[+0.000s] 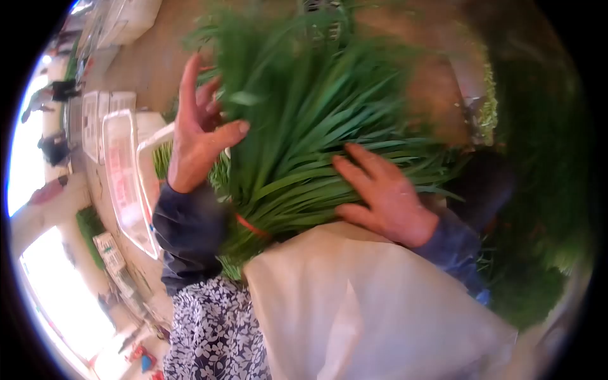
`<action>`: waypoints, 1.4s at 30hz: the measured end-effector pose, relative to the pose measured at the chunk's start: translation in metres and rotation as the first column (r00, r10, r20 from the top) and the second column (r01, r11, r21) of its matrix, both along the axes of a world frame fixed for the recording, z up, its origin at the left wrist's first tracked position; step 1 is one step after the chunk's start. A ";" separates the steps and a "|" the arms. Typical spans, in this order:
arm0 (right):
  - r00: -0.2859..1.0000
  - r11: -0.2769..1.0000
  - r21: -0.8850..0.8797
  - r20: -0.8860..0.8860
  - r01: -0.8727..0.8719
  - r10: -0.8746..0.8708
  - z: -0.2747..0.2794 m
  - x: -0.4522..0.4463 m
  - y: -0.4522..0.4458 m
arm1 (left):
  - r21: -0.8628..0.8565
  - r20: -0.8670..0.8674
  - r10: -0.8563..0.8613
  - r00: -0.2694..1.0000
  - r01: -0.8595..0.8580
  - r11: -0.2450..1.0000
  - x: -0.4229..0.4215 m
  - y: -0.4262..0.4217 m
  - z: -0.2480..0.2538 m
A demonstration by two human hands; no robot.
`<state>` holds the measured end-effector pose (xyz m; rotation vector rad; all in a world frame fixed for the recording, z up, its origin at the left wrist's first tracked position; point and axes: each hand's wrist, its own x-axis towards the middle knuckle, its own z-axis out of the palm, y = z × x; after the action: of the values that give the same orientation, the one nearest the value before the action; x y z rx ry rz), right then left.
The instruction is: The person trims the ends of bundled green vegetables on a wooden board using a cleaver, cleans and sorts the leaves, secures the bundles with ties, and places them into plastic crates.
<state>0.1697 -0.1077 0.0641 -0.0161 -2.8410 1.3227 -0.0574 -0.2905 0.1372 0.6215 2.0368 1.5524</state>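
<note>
A large bunch of long, flat green leaves, which look like garlic chives (pixel 304 126), fans out in front of me. An orange-red band (pixel 252 226) ties it near the stem end, close to my lap. At the bunch's left side my left hand (pixel 197 136) is raised with its fingers apart, the thumb at the edge of the leaves. My right hand (pixel 386 197) rests on the lower right leaves, palm down and fingers spread. The upper leaf tips are blurred. A pale cloth (pixel 373 291) covers my lap, partly over a black-and-white floral fabric (pixel 215 329).
White plastic crates (pixel 120 171) stand at the left, one close to my left forearm. More green stalks (pixel 162 161) show inside the near one. A dark green mass (pixel 538 190) lies along the right. People (pixel 54 149) are at the far left near bright openings.
</note>
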 end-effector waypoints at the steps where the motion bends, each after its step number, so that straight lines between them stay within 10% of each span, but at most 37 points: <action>1: 1.000 1.000 -0.006 -0.018 0.012 -0.012 0.000 0.007 0.005 | -0.135 -0.136 -0.035 0.990 0.016 0.991 -0.003 -0.010 0.005; 3: 1.000 0.997 0.070 -0.011 -0.020 0.021 0.023 0.009 0.028 | -0.296 -0.355 -0.080 0.931 -0.031 0.955 -0.013 -0.035 0.017; 5: 0.997 0.964 0.262 -0.053 -0.044 0.060 0.051 0.007 0.043 | -0.383 0.047 -0.041 0.998 0.056 0.922 -0.016 -0.076 0.029; 7: 0.987 0.980 0.178 -0.119 -0.085 0.107 0.068 -0.003 0.052 | -0.462 0.170 -0.314 0.934 0.358 0.812 -0.019 -0.112 0.024; 8: 0.985 0.967 -0.189 -0.015 -0.171 0.172 0.078 -0.010 0.053 | -0.538 0.184 -0.430 0.884 0.457 0.708 -0.009 -0.123 0.017; 11: 0.906 0.833 -0.368 -0.254 -0.414 0.338 0.082 -0.050 0.021 | -0.457 0.325 -0.474 0.818 0.575 0.679 0.036 -0.113 0.010; 15: 0.803 0.841 -0.226 -0.490 -0.492 0.338 0.053 -0.109 -0.037 | -0.508 0.208 -0.459 0.864 0.497 0.703 0.049 -0.094 0.024; 17: 0.817 0.847 0.126 -0.224 -0.517 0.532 0.043 -0.123 -0.043 | -0.707 0.181 -0.455 0.872 0.437 0.556 0.050 -0.082 0.048; 19: 0.816 0.845 0.119 -0.223 -0.521 0.534 0.031 -0.124 -0.039 | -0.671 -0.021 -0.462 0.886 0.331 0.664 0.047 -0.096 0.050; 21: 0.818 0.846 0.115 -0.216 -0.521 0.534 0.018 -0.117 -0.033 | -0.514 -0.207 -0.267 0.941 0.128 0.848 0.038 -0.126 0.041; 24: 0.875 0.921 0.024 -0.304 -0.389 0.377 0.012 -0.092 -0.026 | -0.244 0.094 0.379 0.921 -0.347 0.905 0.029 -0.192 0.004; 26: 0.887 0.933 -0.007 -0.313 -0.359 0.339 0.015 -0.083 -0.025 | -0.668 0.257 0.230 0.939 0.001 0.744 0.045 -0.209 -0.006; 29: 0.908 0.949 -0.052 -0.311 -0.312 0.281 0.016 -0.073 -0.025 | -0.475 0.363 -0.052 0.930 0.232 0.849 0.098 -0.186 -0.030; 32: 0.894 0.967 -0.011 -0.383 -0.254 0.231 0.015 -0.067 -0.026 | -0.069 0.263 0.033 0.964 -0.016 0.998 0.111 -0.162 -0.033; 37: 0.808 0.978 -0.206 -0.576 0.009 -0.129 0.046 -0.059 0.009 | 0.066 0.201 -0.017 0.979 0.004 0.998 0.052 -0.099 0.019; 42: 0.566 0.901 -0.302 -0.703 0.312 -0.431 0.071 -0.057 0.030 | 0.565 0.174 -0.203 0.963 0.071 0.822 -0.001 0.029 -0.017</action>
<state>0.1129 -0.0777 0.1351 -0.0502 -1.8794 1.0757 -0.0580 -0.2615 0.1199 0.7386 1.3253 2.0327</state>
